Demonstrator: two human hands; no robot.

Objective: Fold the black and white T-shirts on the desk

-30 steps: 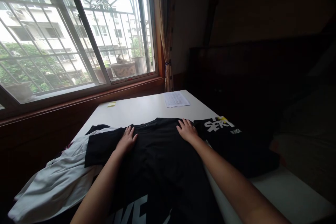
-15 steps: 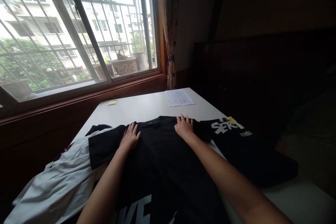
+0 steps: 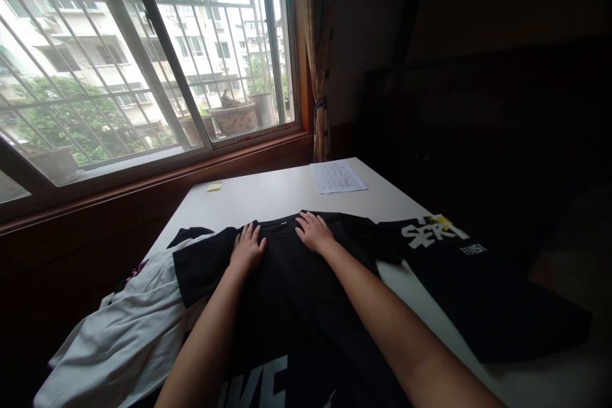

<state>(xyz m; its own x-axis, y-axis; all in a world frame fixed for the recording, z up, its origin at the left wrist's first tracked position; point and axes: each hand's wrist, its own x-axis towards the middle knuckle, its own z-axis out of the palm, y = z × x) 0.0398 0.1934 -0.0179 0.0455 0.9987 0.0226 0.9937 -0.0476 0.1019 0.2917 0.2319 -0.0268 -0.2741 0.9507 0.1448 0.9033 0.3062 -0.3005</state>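
Note:
A black T-shirt (image 3: pixel 306 306) with large grey letters near its lower front lies spread on the white table (image 3: pixel 258 197), collar toward the far side. My left hand (image 3: pixel 247 248) rests flat on its left shoulder beside the neckline, fingers stretched out. On the other side of the collar, my right hand (image 3: pixel 314 231) lies with its fingers extended on the cloth, close to the neckline. Both hands are open and press on the fabric without gripping it. My forearms cover parts of the shirt's front.
Left of the shirt lies a rumpled light grey garment (image 3: pixel 129 325) among other clothes. A dark garment with white and yellow print (image 3: pixel 478 293) lies to the right. Printed papers (image 3: pixel 338 177) and a yellow note (image 3: pixel 215 186) are at the table's far end, below a barred window (image 3: pixel 143 57).
My right hand has slid left over the shirt, from the right shoulder to the collar. My left hand stays on the left shoulder. The view has shifted slightly.

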